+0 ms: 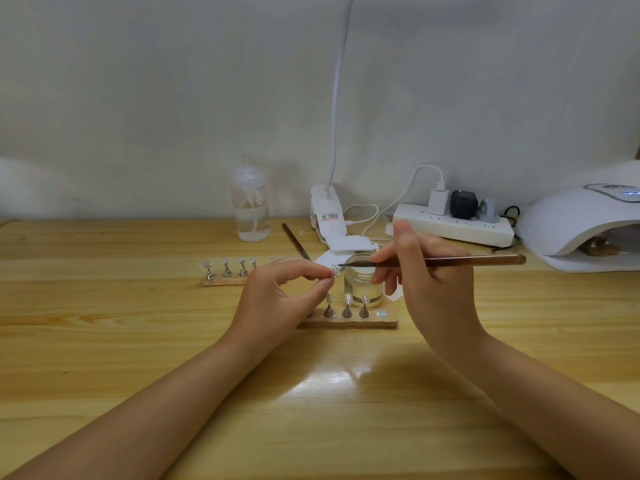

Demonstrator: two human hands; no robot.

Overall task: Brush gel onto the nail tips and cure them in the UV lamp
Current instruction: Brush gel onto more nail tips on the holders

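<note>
My left hand [277, 292] pinches a small metal stand with a clear nail tip [334, 270] above the table. My right hand [426, 271] holds a brown brush [478, 260] like a pen, its dark point touching that nail tip. Below, a wooden strip [349, 323] carries three more nail tips on metal stands [346, 305]. A second strip [225, 280] with several tipped stands lies further left, partly behind my left hand. A small glass jar [363, 285] stands behind the near strip. The white UV lamp [581, 223] sits at the far right.
A clear pump bottle [251, 209] stands at the back. A white clip lamp [327, 213], a power strip [453, 225] with plugs and cables, a second brush [296, 241] and white pads [348, 244] lie behind the jar on the wooden table [138, 341].
</note>
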